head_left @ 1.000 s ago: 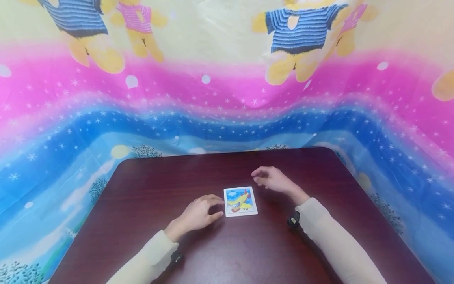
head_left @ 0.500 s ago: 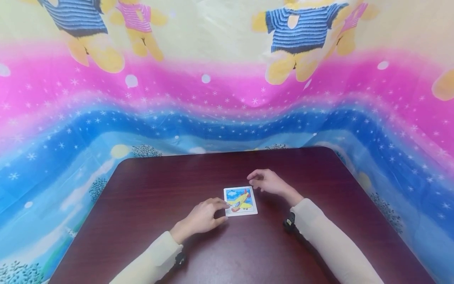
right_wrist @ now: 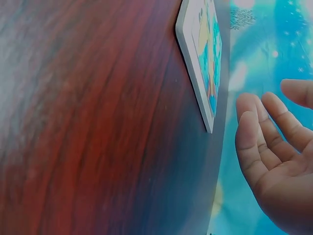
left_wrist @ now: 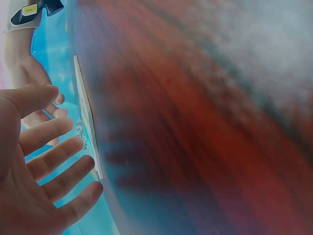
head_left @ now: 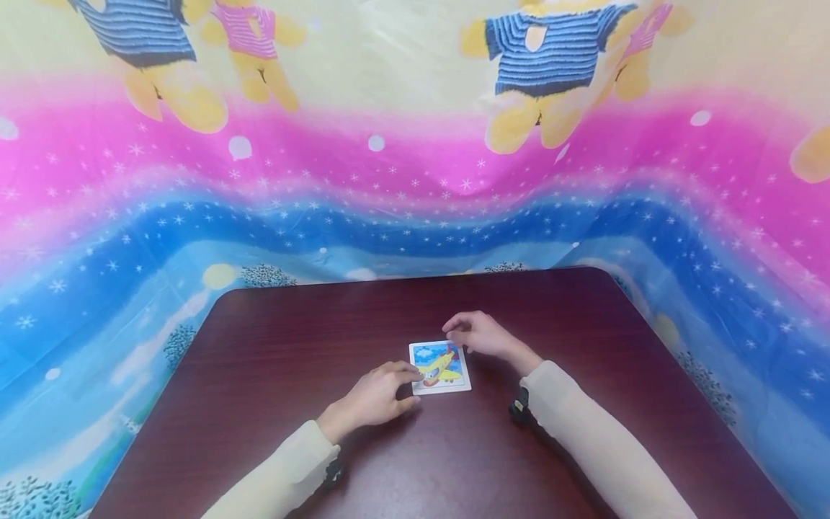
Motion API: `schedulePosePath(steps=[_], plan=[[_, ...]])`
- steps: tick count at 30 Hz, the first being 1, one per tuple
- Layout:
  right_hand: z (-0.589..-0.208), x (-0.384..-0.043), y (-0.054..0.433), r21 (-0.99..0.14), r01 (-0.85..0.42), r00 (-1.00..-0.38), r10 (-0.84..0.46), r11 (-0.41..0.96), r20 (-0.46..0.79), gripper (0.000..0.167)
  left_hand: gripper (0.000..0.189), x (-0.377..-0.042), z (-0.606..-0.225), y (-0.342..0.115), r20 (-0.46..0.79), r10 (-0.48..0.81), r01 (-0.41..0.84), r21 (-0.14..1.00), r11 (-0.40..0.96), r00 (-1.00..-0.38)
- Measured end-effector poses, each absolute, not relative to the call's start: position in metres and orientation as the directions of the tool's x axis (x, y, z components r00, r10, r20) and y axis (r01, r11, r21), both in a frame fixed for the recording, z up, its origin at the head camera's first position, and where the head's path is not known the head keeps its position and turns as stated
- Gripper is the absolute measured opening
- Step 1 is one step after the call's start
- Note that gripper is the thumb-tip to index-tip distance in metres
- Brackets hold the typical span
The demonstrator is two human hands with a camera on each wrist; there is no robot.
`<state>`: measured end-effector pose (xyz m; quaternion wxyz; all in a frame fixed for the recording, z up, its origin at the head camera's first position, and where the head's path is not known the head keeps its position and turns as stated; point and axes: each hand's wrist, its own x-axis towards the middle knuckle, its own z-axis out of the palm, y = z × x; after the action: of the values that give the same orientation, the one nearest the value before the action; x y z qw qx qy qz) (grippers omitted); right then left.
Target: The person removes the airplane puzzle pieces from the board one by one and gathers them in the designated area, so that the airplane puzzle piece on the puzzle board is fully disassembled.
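A square picture puzzle board (head_left: pixel 443 369) with a white border lies flat on the dark table; it shows a yellow airplane on a blue sky. My left hand (head_left: pixel 376 393) is at its left side, fingertips overlapping that edge in the head view. In the left wrist view the left hand (left_wrist: pixel 44 161) has its fingers spread and relaxed, holding nothing. My right hand (head_left: pixel 483 335) hovers by the board's far right corner. Seen from the right wrist, the right hand (right_wrist: pixel 279 152) has loosely bent fingers, apart from the board (right_wrist: pixel 200 63), with nothing between them.
The reddish-brown table (head_left: pixel 324 317) has rounded far corners. A patterned cloth (head_left: pixel 415 180) with teddy bears and snowflakes hangs behind and along both sides. Dark wrist devices (head_left: pixel 519 407) sit under the cream sleeves (head_left: pixel 583 425).
My left hand has moved right until its fingertips overlap the board's left edge. The right hand has come left and nearer, toward the far right corner. The board has stayed in place.
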<state>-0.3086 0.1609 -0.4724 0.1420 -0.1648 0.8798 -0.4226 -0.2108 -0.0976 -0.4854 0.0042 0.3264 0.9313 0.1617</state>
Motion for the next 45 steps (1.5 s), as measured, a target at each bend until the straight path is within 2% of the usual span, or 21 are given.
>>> schedulePosePath(steps=[21, 45], plan=[[-0.484, -0.313, 0.132, -0.787, -0.167, -0.878, -0.452, 0.593, -0.154, 0.016, 0.042, -0.213, -0.488, -0.094, 0.052, 0.637, 0.625, 0.265, 0.734, -0.769], [-0.486, -0.316, 0.119, -0.766, -0.149, -0.873, -0.446, 0.626, -0.195, 0.015, 0.039, -0.213, -0.489, -0.093, 0.034, 0.640, 0.626, 0.255, 0.737, -0.768]])
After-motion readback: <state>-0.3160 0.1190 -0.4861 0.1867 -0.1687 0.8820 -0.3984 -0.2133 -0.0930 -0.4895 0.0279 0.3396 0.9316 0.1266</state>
